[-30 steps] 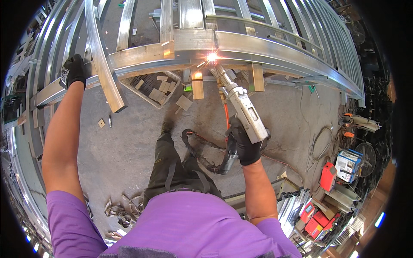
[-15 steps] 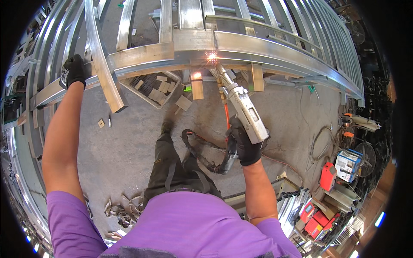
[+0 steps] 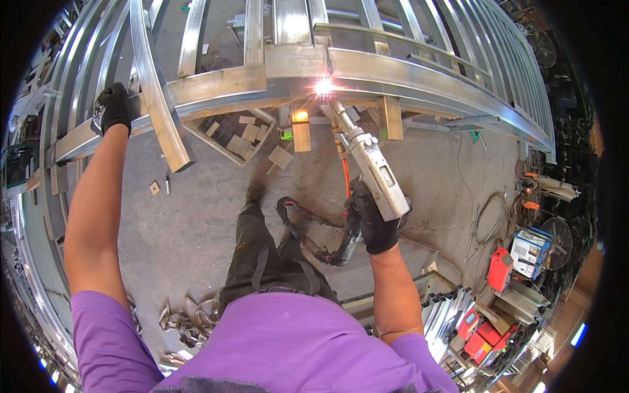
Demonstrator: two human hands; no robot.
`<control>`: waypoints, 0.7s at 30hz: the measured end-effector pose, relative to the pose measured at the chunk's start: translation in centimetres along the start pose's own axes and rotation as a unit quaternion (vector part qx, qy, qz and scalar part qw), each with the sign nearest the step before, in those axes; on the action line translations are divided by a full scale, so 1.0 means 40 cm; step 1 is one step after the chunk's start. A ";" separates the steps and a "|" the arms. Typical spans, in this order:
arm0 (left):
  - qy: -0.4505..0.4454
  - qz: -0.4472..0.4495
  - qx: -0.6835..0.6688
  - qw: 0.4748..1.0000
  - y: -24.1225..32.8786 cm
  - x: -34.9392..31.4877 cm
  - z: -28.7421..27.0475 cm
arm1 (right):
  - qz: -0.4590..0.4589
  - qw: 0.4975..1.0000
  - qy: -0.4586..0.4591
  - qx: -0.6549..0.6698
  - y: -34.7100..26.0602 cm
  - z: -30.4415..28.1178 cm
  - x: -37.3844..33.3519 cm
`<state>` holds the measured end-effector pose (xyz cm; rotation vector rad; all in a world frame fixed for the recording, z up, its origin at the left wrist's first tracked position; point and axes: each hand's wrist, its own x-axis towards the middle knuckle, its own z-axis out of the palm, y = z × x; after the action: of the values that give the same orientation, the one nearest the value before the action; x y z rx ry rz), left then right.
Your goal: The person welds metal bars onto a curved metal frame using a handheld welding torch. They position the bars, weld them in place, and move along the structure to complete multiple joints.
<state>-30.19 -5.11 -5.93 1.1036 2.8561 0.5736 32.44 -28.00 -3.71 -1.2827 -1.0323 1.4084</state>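
My right hand [image 3: 375, 221], in a black glove, is closed round the handle of a whitish handheld welding gun [image 3: 378, 171]. The gun's tip meets the side of a long rectangular metal rail [image 3: 419, 71], where a bright pinkish-white spark [image 3: 324, 87] glows below a joint. A black hose and an orange-red cable [image 3: 346, 177] run down from the gun. At the left, my gloved left hand [image 3: 111, 109] is closed on the frame's front rail; its fingertips are hidden. Right of that hand, a loose-ended metal tube [image 3: 158, 98] lies slantwise across the rail.
Parallel metal bars [image 3: 291, 23] extend beyond the rail. Beneath it stands a grey crate [image 3: 247, 156] with small plates. A blue-and-white machine [image 3: 529, 252], red cases [image 3: 499, 268] and a fan [image 3: 559, 239] are at the right. Straps [image 3: 190, 321] lie on the floor at lower left.
The spark at the gun's tip has grown larger and brighter, and its reflection on the bracket below is more yellow. Both hands and the gun have hardly moved.
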 end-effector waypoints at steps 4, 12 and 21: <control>-0.004 -0.005 0.006 1.000 0.013 -0.013 -0.007 | 0.001 1.000 0.015 0.022 -0.011 0.014 -0.001; -0.006 0.003 0.021 1.000 0.031 -0.035 -0.018 | 0.011 1.000 0.006 0.016 0.006 -0.002 -0.001; -0.015 -0.010 -0.010 1.000 -0.007 0.014 0.001 | -0.019 0.999 0.031 -0.003 -0.024 0.033 0.009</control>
<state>-30.76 -4.92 -5.99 1.0709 2.8268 0.5771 31.23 -27.45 -2.71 -1.2972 -1.0153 1.3301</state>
